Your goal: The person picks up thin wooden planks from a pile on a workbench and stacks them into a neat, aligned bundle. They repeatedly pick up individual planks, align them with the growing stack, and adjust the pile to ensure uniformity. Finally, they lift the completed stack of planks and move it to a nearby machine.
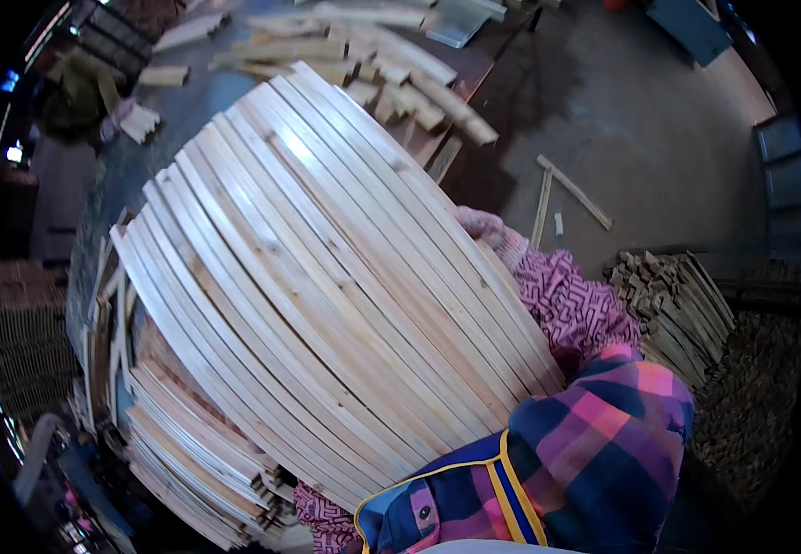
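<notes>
A wide layer of long, pale wooden slats [317,268] fills the middle of the head view, lying side by side and tilted up against my body. My right hand [483,227], in a pinkish glove below a patterned pink sleeve, is closed round the right edge of the slats. Of my left arm only the patterned sleeve [322,517] shows, at the lower edge by the slats' near end. My left hand is hidden behind the wood.
Loose wood pieces [396,69] lie on a table beyond. Further slats are stacked [188,443] at the lower left. A wood pile [673,305] stands at the right, and thin sticks [574,191] lie on the floor. Another person's hand [123,120] holds short pieces at the far left.
</notes>
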`<move>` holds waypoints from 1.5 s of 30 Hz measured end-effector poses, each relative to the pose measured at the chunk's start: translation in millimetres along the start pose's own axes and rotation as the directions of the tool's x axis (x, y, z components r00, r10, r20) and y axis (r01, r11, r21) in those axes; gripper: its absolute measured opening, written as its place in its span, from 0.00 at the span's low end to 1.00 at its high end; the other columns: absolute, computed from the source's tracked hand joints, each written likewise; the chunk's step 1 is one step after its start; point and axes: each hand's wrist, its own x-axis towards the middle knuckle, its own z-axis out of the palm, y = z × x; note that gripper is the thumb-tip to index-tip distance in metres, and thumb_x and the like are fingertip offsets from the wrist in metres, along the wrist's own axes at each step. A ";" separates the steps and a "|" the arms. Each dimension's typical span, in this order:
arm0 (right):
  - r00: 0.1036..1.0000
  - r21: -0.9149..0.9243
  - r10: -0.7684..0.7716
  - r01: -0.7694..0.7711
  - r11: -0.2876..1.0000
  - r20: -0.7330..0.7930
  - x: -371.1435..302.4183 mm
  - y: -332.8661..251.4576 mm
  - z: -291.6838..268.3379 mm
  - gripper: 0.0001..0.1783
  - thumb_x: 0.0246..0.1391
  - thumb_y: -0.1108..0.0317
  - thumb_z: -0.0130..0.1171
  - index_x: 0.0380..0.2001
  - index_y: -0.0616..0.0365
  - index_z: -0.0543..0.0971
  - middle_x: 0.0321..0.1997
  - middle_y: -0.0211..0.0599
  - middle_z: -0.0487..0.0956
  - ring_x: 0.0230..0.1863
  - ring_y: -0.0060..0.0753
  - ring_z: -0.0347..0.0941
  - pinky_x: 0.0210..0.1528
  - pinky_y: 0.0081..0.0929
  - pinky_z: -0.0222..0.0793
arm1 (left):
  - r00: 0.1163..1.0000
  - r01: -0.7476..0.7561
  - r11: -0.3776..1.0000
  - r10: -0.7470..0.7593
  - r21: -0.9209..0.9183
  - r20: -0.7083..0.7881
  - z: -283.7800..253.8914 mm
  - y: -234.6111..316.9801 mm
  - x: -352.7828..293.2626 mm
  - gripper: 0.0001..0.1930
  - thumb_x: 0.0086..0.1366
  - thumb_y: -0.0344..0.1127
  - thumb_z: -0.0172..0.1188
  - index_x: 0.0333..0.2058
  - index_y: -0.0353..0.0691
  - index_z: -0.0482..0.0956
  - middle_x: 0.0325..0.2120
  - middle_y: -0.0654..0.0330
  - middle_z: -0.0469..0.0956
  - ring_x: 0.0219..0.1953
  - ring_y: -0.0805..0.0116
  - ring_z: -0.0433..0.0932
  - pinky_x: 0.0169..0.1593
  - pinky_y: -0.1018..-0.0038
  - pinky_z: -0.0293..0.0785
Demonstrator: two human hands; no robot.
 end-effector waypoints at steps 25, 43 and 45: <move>0.108 -0.500 -0.490 -0.119 0.858 -0.865 -128.3 -118.0 35.6 0.30 0.60 0.61 0.67 0.62 0.62 0.74 0.61 0.41 0.79 0.60 0.36 0.76 0.60 0.38 0.75 | 0.500 0.846 0.531 -0.760 -0.047 0.416 -77.1 -149.8 446.7 0.32 0.70 0.41 0.60 0.68 0.35 0.65 0.60 0.48 0.76 0.59 0.59 0.78 0.61 0.58 0.77; -0.226 -0.583 -0.625 -0.228 0.780 -0.747 -204.3 -599.8 -190.4 0.30 0.62 0.60 0.65 0.63 0.61 0.73 0.61 0.41 0.79 0.59 0.36 0.77 0.59 0.39 0.76 | 0.065 0.994 0.112 -0.600 0.003 0.798 40.9 -725.6 900.5 0.30 0.72 0.39 0.57 0.68 0.34 0.65 0.61 0.49 0.75 0.59 0.61 0.78 0.61 0.62 0.77; -0.219 -0.579 -0.624 -0.240 0.779 -0.750 -220.5 -647.7 -228.8 0.30 0.62 0.60 0.65 0.63 0.61 0.73 0.61 0.41 0.79 0.59 0.36 0.77 0.59 0.39 0.76 | 0.061 0.993 0.115 -0.564 0.006 0.824 42.9 -780.1 947.7 0.30 0.72 0.38 0.57 0.68 0.34 0.65 0.61 0.49 0.75 0.59 0.61 0.78 0.61 0.62 0.77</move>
